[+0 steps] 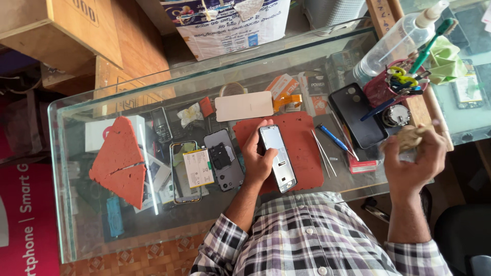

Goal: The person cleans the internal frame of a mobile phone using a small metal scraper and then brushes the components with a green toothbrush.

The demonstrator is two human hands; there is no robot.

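Red mat (299,138) under left hand (255,158) gripping phone frame (277,157) (right hand (414,158) curled around tan wad (409,137)).

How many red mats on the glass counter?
3. One rectangular mat lies under the phone frame held by the left hand; two triangular pieces, upper and lower, sit at the counter's left. More may be hidden under clutter.
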